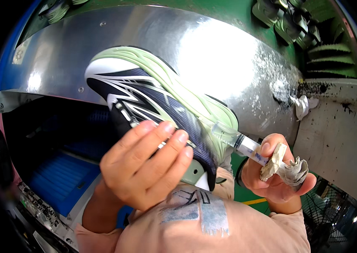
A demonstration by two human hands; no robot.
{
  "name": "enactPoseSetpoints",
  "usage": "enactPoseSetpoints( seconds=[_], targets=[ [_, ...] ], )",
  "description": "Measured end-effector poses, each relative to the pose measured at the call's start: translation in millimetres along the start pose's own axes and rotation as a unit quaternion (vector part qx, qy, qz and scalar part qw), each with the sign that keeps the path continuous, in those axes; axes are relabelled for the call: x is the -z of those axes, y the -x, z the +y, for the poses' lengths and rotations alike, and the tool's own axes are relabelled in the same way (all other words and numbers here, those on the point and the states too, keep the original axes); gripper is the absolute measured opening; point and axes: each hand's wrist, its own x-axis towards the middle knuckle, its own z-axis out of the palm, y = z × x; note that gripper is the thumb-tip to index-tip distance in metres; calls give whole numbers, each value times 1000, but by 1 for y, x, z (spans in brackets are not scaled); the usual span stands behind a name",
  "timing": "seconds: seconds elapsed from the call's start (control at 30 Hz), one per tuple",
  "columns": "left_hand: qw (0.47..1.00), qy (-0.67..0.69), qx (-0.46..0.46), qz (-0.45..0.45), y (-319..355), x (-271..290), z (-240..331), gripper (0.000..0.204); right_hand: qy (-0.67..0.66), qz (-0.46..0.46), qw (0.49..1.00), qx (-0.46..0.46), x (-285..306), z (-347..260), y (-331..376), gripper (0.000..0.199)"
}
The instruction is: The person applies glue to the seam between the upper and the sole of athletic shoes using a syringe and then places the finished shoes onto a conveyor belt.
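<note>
My left hand (142, 168) grips a sneaker (161, 95) by its upper near the laces. Its upper is dark navy and black with white stripes, and its thick sole is pale green; the shoe is tipped on its side, toe to the upper left. Between the fingers of my right hand (273, 181) is a clear plastic syringe (246, 145) with a dark plunger seal inside. Its front end lies over the sole near the heel; whether it touches cannot be seen. Cream and grey wrapping (277, 162) covers the syringe's rear end.
Beyond the shoe runs a shiny metal bench (144, 29) with white residue at its right. Crumpled white tissue (303, 106) lies beside a stained pale panel (338, 135). Several green and black shoes (286, 23) sit upper right. A blue ridged bin (64, 181) is lower left, a fan (326, 206) lower right.
</note>
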Motion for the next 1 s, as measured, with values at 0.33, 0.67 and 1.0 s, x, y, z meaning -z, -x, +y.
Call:
enactPoseSetpoints(
  seconds=[0.33, 0.67, 1.0],
  targets=[
    [997, -39, -37, -57, -31, 4, -3, 18, -38, 52, 998, -20, 22, -9, 40, 108],
    [983, -2, -112, -149, -96, -6, -29, 52, -126, 174, 976, -28, 16, 0, 43, 102],
    [949, -11, -79, -305, -151, -18, -12, 64, -140, 161, 976, 36, 39, 4, 48, 102]
  ],
)
